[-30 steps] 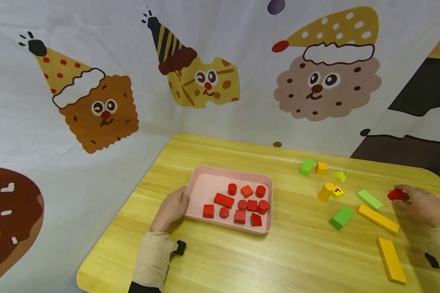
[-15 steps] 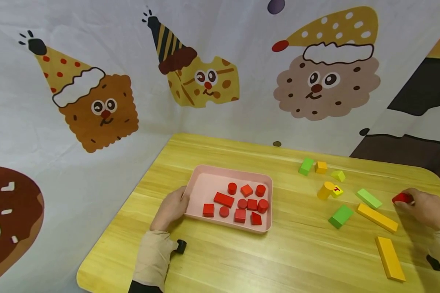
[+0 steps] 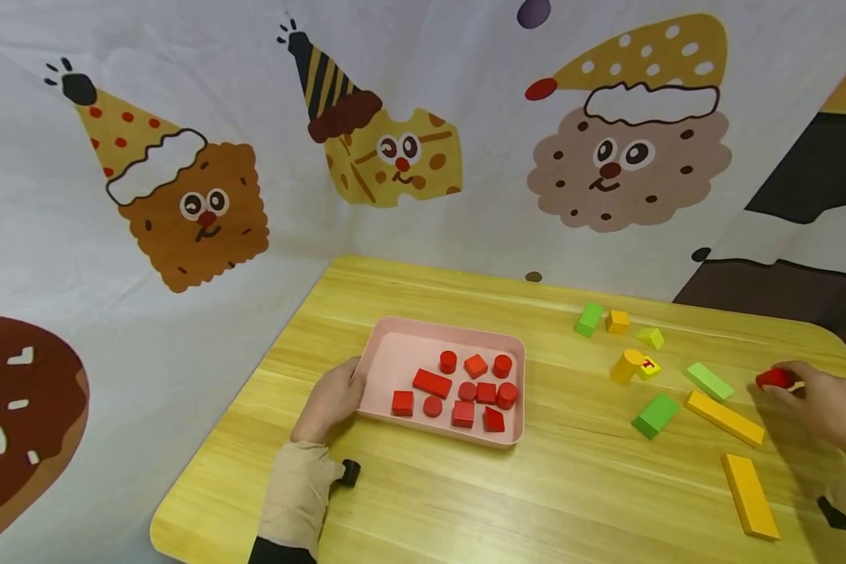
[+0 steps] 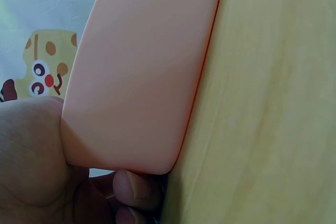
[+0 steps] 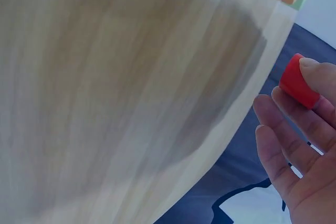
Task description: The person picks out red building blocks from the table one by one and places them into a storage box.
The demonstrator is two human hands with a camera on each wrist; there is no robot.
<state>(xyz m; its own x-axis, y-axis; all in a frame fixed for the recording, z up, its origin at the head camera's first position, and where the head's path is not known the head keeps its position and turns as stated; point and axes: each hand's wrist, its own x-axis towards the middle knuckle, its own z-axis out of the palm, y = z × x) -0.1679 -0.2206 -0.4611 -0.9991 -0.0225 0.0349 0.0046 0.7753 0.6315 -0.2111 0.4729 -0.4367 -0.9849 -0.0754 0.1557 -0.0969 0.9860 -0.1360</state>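
My left hand (image 3: 330,399) grips the left end of a pink tray (image 3: 398,356). In the left wrist view the thumb side lies along the tray's wall (image 4: 136,72), with fingertips (image 4: 134,187) curled at its corner. Several red blocks, such as a flat oblong (image 3: 432,383), a cube (image 3: 403,403) and a cylinder (image 3: 447,361), lie in the tray, mostly toward its right. At the far right my right hand (image 3: 828,403) pinches a small red block (image 3: 775,379) between thumb and fingers. The right wrist view shows this block's (image 5: 298,82) curved side, the other fingers spread loosely below.
Between tray and right hand lie a green block (image 3: 656,416), a light green bar (image 3: 710,381), two long yellow bars (image 3: 724,419) and a yellow cylinder (image 3: 627,366). Smaller green and yellow blocks (image 3: 617,322) sit farther back. A printed cloth (image 3: 479,235) hangs behind the wooden table (image 3: 578,501).
The red block in my right hand has shifted slightly right and turned between the fingers, and the hand has drawn back a little. My left hand and the tray stay in place.
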